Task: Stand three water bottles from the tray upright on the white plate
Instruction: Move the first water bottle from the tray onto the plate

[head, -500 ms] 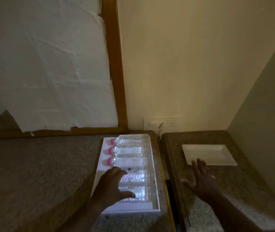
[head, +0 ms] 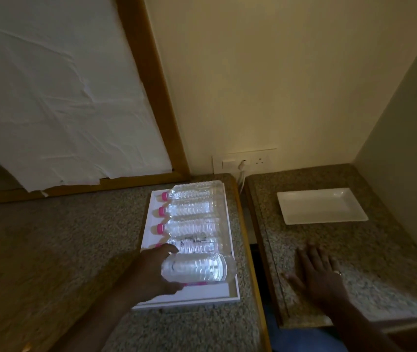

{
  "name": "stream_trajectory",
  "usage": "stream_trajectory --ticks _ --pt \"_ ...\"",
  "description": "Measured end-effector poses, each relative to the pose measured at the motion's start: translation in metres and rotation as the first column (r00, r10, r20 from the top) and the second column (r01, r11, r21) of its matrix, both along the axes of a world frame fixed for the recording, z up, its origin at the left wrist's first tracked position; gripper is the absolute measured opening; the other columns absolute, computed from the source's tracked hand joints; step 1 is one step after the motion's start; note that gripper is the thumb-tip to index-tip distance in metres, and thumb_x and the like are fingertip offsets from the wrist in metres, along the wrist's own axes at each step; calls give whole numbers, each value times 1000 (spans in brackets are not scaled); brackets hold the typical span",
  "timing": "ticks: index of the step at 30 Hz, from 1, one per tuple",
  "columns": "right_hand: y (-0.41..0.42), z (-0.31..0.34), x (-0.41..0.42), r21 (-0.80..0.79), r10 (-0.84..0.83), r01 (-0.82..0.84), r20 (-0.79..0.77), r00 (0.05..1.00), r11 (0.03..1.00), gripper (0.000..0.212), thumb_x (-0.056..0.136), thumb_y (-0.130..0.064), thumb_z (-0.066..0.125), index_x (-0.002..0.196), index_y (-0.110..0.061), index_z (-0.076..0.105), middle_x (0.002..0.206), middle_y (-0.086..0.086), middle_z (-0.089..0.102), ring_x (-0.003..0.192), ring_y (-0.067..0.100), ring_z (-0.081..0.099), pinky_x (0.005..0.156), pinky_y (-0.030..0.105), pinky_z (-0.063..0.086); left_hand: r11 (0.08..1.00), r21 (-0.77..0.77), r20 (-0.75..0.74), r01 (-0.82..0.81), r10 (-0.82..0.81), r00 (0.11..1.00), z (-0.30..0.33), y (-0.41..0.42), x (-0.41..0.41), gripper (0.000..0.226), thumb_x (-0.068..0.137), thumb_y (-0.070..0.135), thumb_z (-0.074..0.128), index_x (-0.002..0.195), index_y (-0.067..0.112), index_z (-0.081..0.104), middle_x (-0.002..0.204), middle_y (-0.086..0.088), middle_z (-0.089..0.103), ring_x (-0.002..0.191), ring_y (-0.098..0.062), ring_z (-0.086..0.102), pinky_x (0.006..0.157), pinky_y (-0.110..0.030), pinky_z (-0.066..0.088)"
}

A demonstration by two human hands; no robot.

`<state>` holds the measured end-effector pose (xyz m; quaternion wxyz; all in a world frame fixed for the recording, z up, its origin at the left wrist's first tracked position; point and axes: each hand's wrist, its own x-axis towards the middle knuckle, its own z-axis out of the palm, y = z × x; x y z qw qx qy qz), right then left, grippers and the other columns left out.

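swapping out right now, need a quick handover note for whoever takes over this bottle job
Left hand: fingers closed around the nearest water bottle, near its cap end, bottle lying on its side at the near end of the tray.
Right hand: open, palm down on the right counter, holding nothing.
Four more bottles lie side by side in the tray, pink caps to the left.
White plate: on the right counter past the right hand, nothing on it.
Done: no bottle placed yet.
Left: carry the gripped bottle to the plate and stand it upright, then two more.
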<state>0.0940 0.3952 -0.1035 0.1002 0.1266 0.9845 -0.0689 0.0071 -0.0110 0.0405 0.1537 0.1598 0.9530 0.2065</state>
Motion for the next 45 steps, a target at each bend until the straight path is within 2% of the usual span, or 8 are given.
stream_trajectory --ticks 4,11,18,23,32,37,42,45 --pt "1 -12 4 -54 -9 6 -59 998 999 103 78 -88 0 155 -21 11 164 13 2 150 31 -3 119 56 6 980 183 -18 -76 80 997 35 23 -7 65 38 74 80 93 52 54 94 29 57 81 9 59 54 -9 44" --pt "2 -18 7 -69 -7 1 -100 995 998 95 83 -85 11 154 -21 18 163 14 6 149 33 1 118 58 8 917 391 -195 80 -2 981 21 92 -7 55 57 69 78 95 37 57 95 15 58 89 -9 56 73 -27 49" --pt "3 -22 7 -63 -2 -7 -138 990 998 91 87 -81 17 154 -21 17 163 14 7 149 32 0 118 56 6 782 620 21 -58 57 998 -1 109 -8 53 61 48 84 100 35 51 94 5 64 87 -20 65 78 -48 56" --pt "4 -23 7 -62 -2 -6 -131 991 998 88 88 -79 22 153 -19 24 162 16 17 149 35 9 117 58 13 825 565 59 -15 -22 998 -7 109 -10 76 45 62 91 110 50 52 107 27 63 100 3 61 81 -13 49" --pt "11 -19 8 -122 -50 36 -113 992 992 89 86 -83 22 154 -27 12 164 10 7 150 27 -8 121 53 2 892 451 121 -19 -39 992 11 105 -28 88 35 63 91 111 40 53 102 14 71 92 5 66 81 -23 56" --pt "38 -12 10 -137 -140 125 -107 984 983 89 85 -84 25 151 -24 27 162 13 18 150 30 3 119 51 0 874 485 56 -28 2 998 46 131 -46 82 35 65 89 105 38 58 94 33 69 87 11 65 66 -5 49" --pt "78 -7 13 -135 -231 218 -90 969 966 98 81 -87 15 154 -21 20 165 11 6 150 28 -7 120 50 -3 851 523 -47 45 -24 999 67 209 -71 87 33 66 89 107 32 59 94 9 73 87 -4 69 75 -30 54" --pt "110 -6 14 -139 -255 242 -84 963 960 98 80 -88 14 155 -25 13 165 9 0 149 25 -13 120 49 -6 828 558 -53 54 -29 998 57 273 -85 85 33 59 92 104 31 57 95 9 72 86 -4 69 72 -26 52"
